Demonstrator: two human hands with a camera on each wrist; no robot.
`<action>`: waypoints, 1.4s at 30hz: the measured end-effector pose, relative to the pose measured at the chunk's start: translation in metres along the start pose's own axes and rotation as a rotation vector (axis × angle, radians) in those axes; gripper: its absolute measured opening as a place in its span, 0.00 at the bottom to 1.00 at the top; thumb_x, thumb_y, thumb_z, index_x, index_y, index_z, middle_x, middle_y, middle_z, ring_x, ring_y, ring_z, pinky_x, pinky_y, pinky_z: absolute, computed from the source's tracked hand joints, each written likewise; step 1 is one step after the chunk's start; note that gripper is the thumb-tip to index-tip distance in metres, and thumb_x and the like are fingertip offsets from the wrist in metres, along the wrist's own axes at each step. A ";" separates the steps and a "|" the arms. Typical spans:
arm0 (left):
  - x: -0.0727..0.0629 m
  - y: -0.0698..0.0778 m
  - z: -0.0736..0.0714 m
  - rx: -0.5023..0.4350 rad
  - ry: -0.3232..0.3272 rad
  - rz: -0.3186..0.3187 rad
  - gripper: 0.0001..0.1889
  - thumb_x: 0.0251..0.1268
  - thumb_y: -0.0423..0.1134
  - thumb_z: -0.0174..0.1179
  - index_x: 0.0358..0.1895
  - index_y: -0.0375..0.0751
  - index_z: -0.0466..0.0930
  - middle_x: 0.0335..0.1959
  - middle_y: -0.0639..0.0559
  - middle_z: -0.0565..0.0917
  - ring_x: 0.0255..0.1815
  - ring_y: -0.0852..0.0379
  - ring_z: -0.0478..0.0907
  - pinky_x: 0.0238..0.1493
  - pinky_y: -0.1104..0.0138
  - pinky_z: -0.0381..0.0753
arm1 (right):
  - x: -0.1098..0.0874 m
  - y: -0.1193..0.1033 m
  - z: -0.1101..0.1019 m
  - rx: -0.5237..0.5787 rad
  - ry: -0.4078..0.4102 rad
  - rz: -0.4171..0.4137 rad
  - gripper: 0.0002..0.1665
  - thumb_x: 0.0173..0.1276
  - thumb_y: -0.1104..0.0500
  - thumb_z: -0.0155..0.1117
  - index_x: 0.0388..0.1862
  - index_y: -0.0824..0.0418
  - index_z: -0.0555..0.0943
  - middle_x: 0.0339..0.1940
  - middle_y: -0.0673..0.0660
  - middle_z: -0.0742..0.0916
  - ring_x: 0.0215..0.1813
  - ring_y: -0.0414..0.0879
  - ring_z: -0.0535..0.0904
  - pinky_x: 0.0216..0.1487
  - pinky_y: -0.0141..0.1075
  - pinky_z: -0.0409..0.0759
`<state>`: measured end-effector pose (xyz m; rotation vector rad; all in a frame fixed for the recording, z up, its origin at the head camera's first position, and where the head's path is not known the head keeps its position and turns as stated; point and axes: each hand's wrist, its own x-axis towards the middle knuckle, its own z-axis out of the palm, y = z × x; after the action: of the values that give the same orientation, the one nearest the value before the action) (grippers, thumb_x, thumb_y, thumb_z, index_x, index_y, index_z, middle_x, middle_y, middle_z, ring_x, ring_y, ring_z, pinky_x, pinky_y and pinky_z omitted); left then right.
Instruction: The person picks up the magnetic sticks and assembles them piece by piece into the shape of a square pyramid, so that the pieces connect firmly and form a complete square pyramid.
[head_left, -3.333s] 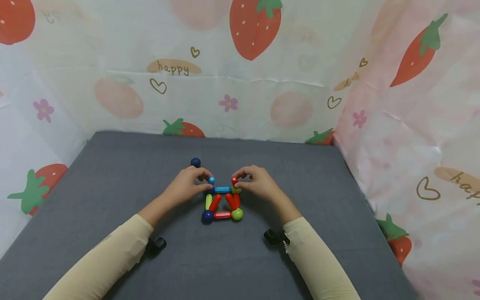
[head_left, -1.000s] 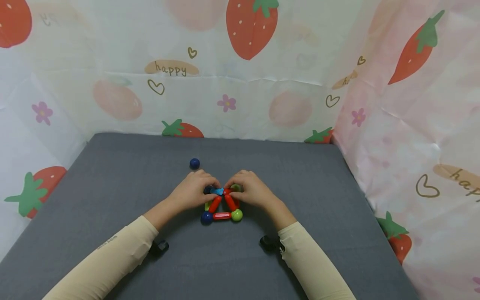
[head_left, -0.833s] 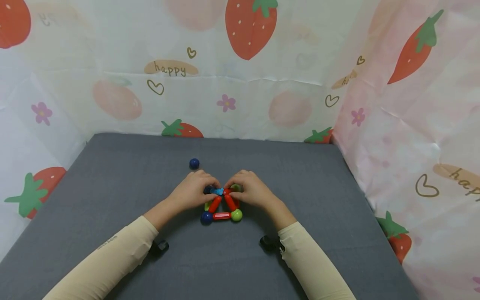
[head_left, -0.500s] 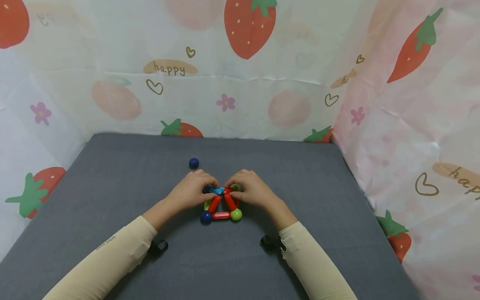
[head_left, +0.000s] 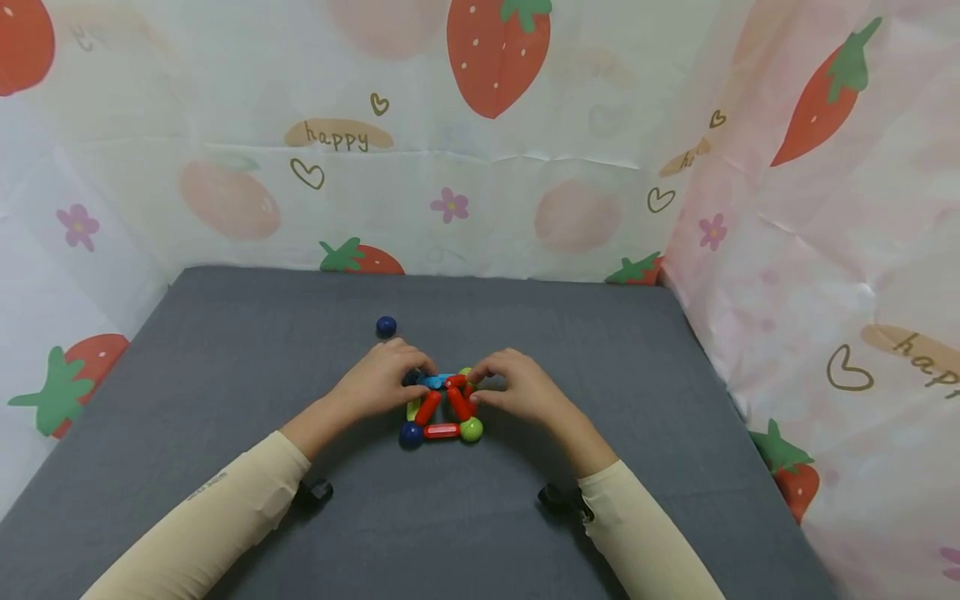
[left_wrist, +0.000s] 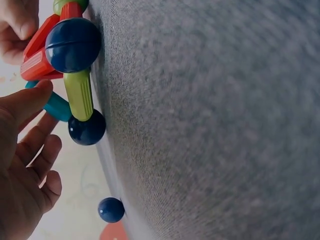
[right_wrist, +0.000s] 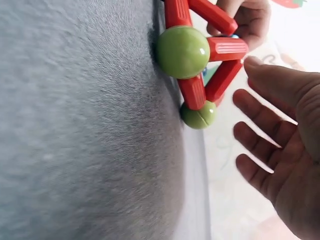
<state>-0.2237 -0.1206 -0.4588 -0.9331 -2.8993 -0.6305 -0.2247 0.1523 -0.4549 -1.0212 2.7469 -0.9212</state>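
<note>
A frame of magnetic rods and balls stands on the grey table. Dark blue balls [left_wrist: 73,45] form its left corners and green balls [right_wrist: 183,52] its right ones. A red rod [head_left: 442,431] joins the front corners; a yellow-green rod [left_wrist: 79,96] runs along the left side. Several red rods lean inward and up. My left hand [head_left: 377,379] pinches a blue rod [left_wrist: 57,107] that slants up from the back left ball. Beside the back right corner, my right hand [head_left: 531,388] has its fingers spread, the thumb close to a leaning red rod [right_wrist: 223,80].
One loose dark blue ball [head_left: 386,327] lies behind the left hand on the grey table [head_left: 585,333]. Cloth with printed strawberries [head_left: 498,58] hangs behind and along the sides. Black wrist devices [head_left: 562,500] sit under both sleeves.
Both hands came inward, bringing the upright blue and red rods to lean toward each other. Within the last half second, my right hand let go of its red rod and drew back right.
</note>
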 end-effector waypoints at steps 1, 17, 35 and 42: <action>0.000 -0.001 0.000 0.000 -0.002 -0.003 0.10 0.65 0.44 0.72 0.48 0.52 0.88 0.45 0.58 0.88 0.47 0.55 0.74 0.55 0.53 0.73 | -0.003 0.000 0.000 0.018 -0.009 0.020 0.15 0.66 0.52 0.76 0.50 0.53 0.88 0.48 0.47 0.88 0.53 0.52 0.79 0.54 0.44 0.76; 0.000 -0.011 -0.005 -0.061 0.000 -0.023 0.11 0.65 0.46 0.72 0.49 0.51 0.89 0.45 0.58 0.88 0.47 0.53 0.76 0.50 0.57 0.75 | -0.029 0.005 0.014 0.255 -0.096 0.161 0.16 0.61 0.52 0.80 0.48 0.45 0.87 0.45 0.43 0.89 0.53 0.40 0.81 0.54 0.42 0.79; -0.001 -0.047 -0.025 -0.206 0.073 -0.235 0.15 0.69 0.42 0.68 0.55 0.43 0.86 0.51 0.48 0.85 0.55 0.47 0.75 0.58 0.50 0.76 | -0.034 0.007 0.029 0.208 -0.035 0.167 0.15 0.59 0.52 0.81 0.44 0.46 0.88 0.42 0.40 0.88 0.47 0.39 0.79 0.52 0.39 0.78; 0.006 -0.069 -0.027 -0.237 0.133 -0.302 0.17 0.71 0.42 0.67 0.59 0.42 0.83 0.55 0.46 0.85 0.56 0.44 0.74 0.59 0.47 0.73 | -0.034 0.009 0.032 0.190 -0.023 0.166 0.15 0.60 0.51 0.81 0.45 0.46 0.88 0.42 0.40 0.87 0.47 0.38 0.78 0.51 0.37 0.77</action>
<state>-0.2705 -0.1790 -0.4585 -0.4442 -2.9100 -1.0301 -0.1946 0.1623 -0.4909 -0.7547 2.6149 -1.1092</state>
